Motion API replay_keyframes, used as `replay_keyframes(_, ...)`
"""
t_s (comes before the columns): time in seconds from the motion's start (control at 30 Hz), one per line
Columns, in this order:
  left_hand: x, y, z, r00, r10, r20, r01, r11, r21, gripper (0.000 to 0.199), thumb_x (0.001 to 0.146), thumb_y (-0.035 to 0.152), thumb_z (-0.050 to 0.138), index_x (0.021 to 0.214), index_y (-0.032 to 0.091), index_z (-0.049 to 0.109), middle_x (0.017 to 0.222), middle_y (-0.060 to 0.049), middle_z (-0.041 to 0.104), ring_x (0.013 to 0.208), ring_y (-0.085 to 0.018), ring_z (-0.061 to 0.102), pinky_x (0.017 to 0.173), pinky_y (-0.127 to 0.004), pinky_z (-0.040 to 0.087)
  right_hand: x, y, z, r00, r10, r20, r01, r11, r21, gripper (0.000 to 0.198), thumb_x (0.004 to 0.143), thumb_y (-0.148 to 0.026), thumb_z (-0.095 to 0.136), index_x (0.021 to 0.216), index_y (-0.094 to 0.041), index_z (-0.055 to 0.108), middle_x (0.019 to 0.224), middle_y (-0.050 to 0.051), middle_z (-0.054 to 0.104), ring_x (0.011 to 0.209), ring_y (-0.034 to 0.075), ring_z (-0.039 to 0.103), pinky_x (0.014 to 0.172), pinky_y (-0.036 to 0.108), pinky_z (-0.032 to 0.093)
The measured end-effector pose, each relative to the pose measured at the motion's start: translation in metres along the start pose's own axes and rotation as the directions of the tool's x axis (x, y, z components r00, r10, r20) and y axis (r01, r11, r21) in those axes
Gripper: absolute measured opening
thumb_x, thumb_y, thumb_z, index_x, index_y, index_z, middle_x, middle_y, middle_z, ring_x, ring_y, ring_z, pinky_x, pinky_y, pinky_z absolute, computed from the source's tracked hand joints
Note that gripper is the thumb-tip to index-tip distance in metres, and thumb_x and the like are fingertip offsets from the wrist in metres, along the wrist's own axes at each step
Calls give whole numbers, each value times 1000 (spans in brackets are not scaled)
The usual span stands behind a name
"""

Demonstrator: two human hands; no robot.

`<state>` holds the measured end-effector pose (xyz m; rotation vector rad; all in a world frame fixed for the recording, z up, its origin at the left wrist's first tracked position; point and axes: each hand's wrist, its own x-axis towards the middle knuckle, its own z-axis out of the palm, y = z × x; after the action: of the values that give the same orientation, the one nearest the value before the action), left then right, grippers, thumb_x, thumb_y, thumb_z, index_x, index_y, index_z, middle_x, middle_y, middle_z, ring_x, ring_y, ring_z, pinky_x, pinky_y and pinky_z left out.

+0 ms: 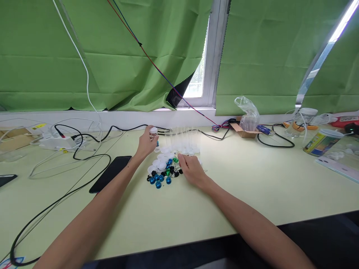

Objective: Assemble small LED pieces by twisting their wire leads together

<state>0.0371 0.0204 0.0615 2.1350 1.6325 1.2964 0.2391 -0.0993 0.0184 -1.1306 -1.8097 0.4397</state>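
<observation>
My left hand (146,143) is closed around a small clear tube with a white cap (153,130), near the back of the table. My right hand (193,169) rests at the right side of a pile of small parts, its fingers pinched together; whatever they hold is hidden. In the pile lie white round caps (159,164), shiny blue round pieces (158,184), black round pieces (176,174) and a few green pieces (168,172). Behind the pile, between my hands, several clear tubes (182,139) stand upright in a group.
A dark phone or tablet (112,173) lies beside my left forearm. Black cables (56,201) and a white power strip (58,142) occupy the left. At the right are a cardboard box (244,131) with a plastic bag, a labelled tub (322,142) and a pale phone (338,169).
</observation>
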Motion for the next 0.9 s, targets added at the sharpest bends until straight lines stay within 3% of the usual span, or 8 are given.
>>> replay_keyframes(0.33, -2, -1, 8, 1000, -8, -17, 9, 999, 40, 61, 78, 34, 56, 135, 19, 39, 94, -9, 64, 85, -26, 64, 76, -39, 51, 1, 1, 1, 1000, -21, 14, 21, 999, -32, 43, 100, -34, 30, 60, -21, 31, 50, -4, 36, 49, 11, 30, 54, 28, 23)
replay_keyframes(0.5, -8, -1, 9, 994, 78, -79, -72, 994, 81, 64, 79, 35, 59, 136, 15, 36, 107, -14, 61, 97, -29, 60, 87, -43, 48, 1, 1, 1, 1000, -25, 9, 25, 999, -33, 43, 100, -35, 32, 59, -20, 31, 50, -4, 34, 49, 11, 28, 54, 29, 21)
replay_keyframes(0.6, -15, 13, 6, 926, 257, -276, -205, 957, 203, 53, 81, 32, 59, 129, 13, 44, 122, -20, 51, 116, -33, 49, 95, -45, 42, 1, 2, 2, 999, -31, 9, 32, 999, -28, 44, 100, -34, 32, 58, -20, 30, 49, -4, 33, 48, 10, 26, 54, 29, 21)
replay_keyframes(0.67, -20, 26, 5, 863, 379, -333, -297, 915, 273, 39, 84, 28, 56, 120, 14, 51, 118, -19, 51, 115, -32, 48, 95, -44, 41, 1, 2, 2, 999, -34, 10, 34, 999, -26, 43, 99, -34, 33, 59, -20, 30, 49, -5, 32, 49, 10, 26, 54, 29, 20)
replay_keyframes(0.77, -25, 43, 6, 877, 441, -189, -392, 886, 247, 20, 88, 24, 50, 105, 16, 57, 98, -12, 57, 85, -22, 57, 79, -34, 45, 0, 2, 3, 999, -44, 6, 44, 999, -25, 42, 99, -34, 34, 59, -20, 30, 50, -5, 32, 49, 10, 26, 55, 29, 20)
replay_keyframes(0.9, -33, 51, 11, 932, 360, -49, -348, 923, 166, 12, 88, 23, 49, 92, 17, 59, 76, -3, 60, 64, -15, 53, 66, -29, 42, 1, 4, 3, 999, -45, -4, 45, 999, -23, 41, 98, -35, 34, 60, -20, 31, 51, -5, 32, 50, 10, 25, 54, 28, 20)
